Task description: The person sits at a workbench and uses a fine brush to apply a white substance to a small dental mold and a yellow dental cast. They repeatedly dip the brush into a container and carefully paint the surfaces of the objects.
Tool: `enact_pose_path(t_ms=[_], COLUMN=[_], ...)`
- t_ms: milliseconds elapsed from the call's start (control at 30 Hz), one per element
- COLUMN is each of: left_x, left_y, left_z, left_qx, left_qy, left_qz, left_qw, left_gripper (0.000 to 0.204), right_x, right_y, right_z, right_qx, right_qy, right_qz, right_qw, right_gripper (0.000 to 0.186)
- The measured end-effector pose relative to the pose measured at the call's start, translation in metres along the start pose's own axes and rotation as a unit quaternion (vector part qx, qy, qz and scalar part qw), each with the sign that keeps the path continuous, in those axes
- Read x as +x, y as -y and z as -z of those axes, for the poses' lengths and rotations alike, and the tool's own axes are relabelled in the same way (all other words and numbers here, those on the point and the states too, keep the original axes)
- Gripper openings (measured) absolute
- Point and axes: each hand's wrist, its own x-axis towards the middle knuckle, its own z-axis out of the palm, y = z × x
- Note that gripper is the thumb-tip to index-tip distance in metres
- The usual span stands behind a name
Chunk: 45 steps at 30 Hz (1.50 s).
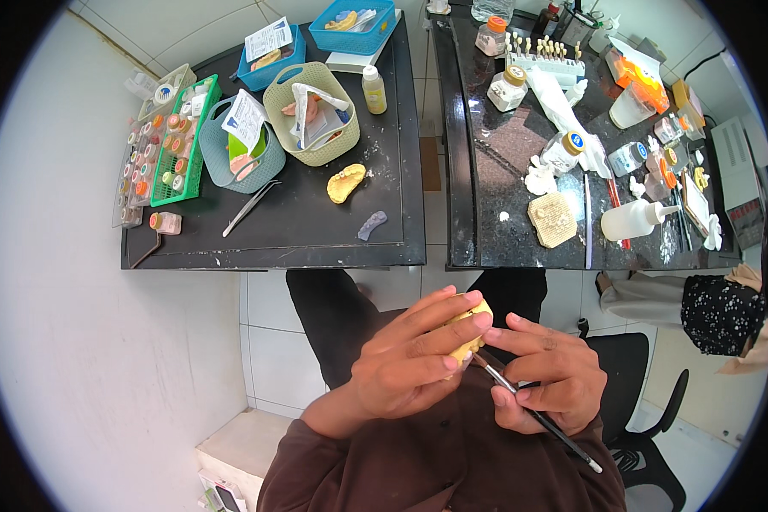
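My left hand (410, 354) grips a yellow plaster dental model (478, 328), its fingers lying over the top and hiding much of it. In my right hand (555, 371) is a slim brush (559, 433) with a black handle and a metal ferrule. The brush's tip end (485, 360) reaches the lower side of the model; whether it touches cannot be made out. Both hands are held close together over my lap. On the left table lie another yellow dental model (346, 183), a small grey-purple curved piece (372, 226) and metal tweezers (249, 209).
The left black table (316, 243) carries baskets (320, 141), a green tray of jars (175, 171) and a yellow bottle (374, 90). The right table has a honeycomb block (552, 219), a white squeeze bottle (631, 220), jars (563, 152) and a tooth rack (544, 64). Another person (721, 311) stands at right.
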Motion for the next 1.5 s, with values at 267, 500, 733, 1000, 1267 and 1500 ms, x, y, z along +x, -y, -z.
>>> enact_pose_path(t_ms=[267,500,733,1000,1267,1500], left_x=[0.001,0.000,-0.003,-0.003,-0.001,-0.002], left_y=[0.000,0.000,0.001,0.003,0.002,0.002], left_z=[0.000,0.001,-0.003,0.003,0.006,0.007], left_qx=[-0.023,-0.025,-0.069,-0.041,-0.004,0.023], left_qy=[-0.004,-0.009,-0.038,-0.010,0.004,0.005], left_qz=[0.002,0.008,0.028,0.013,0.000,-0.004], left_qw=[1.000,1.000,0.997,0.999,1.000,1.000], left_gripper=[0.053,0.050,0.055,0.062,0.062,0.059], right_x=[0.001,0.001,0.003,0.004,0.006,0.006], right_y=[0.000,-0.001,0.000,-0.002,-0.001,0.002], right_z=[-0.002,-0.002,-0.003,-0.004,-0.006,-0.005], right_qx=[-0.018,-0.014,-0.028,-0.037,-0.041,-0.049], right_qy=[-0.005,-0.008,0.002,0.011,0.010,0.043], right_qz=[0.007,0.008,0.010,0.021,0.016,-0.014], right_qw=[1.000,1.000,1.000,0.999,0.999,0.998], right_gripper=[0.031,0.031,0.031,0.032,0.033,0.035])
